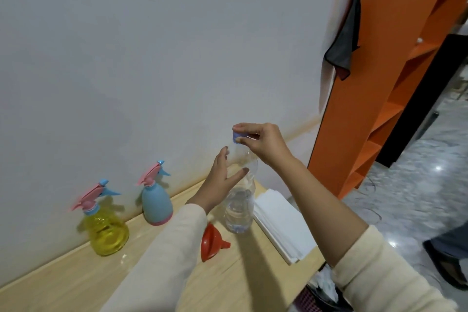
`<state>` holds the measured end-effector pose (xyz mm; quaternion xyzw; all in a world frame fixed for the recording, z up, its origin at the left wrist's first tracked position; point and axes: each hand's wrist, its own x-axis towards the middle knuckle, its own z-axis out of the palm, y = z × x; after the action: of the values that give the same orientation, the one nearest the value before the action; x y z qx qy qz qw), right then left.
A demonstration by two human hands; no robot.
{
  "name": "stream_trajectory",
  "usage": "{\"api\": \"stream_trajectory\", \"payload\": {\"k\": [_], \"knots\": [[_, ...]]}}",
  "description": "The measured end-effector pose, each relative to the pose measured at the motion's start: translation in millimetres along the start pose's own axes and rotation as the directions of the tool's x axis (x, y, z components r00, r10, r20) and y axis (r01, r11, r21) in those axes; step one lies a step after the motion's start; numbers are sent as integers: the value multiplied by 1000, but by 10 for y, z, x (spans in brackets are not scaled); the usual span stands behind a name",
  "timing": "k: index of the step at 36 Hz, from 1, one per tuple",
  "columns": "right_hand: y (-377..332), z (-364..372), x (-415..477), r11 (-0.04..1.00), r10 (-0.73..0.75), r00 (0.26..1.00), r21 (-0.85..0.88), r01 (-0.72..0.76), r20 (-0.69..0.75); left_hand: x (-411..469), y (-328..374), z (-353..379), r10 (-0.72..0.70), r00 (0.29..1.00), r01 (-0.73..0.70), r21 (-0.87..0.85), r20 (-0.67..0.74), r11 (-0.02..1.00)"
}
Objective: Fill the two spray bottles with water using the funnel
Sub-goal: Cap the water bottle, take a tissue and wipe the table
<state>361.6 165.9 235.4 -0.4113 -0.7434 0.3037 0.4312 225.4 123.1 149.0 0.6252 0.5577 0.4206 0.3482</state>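
A clear plastic water bottle stands upright on the wooden table. My right hand pinches its blue cap at the top. My left hand is beside the bottle's shoulder with fingers spread, at most lightly touching it. A red funnel lies on its side on the table just in front of the bottle. A yellow spray bottle and a blue spray bottle, both with pink and blue trigger heads on, stand by the wall to the left.
A white stack of paper towels lies at the table's right end. An orange shelf unit stands to the right. A bin sits below the table's corner. Another person's foot is on the floor at right.
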Motion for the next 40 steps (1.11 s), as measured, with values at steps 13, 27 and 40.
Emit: {"api": "stream_trajectory", "payload": {"k": [13,27,40], "knots": [[28,0,7,996,16,999,83,-12,-47,-26,20,-25,-18,999,18,0,37,1000],[69,75,-33,977,57,992,210,-33,-108,-39,28,-21,-34,999,34,-12,36,999],[82,35,-24,960,95,995,269,-82,-34,-54,39,-29,-55,998,55,-1,33,999]]}}
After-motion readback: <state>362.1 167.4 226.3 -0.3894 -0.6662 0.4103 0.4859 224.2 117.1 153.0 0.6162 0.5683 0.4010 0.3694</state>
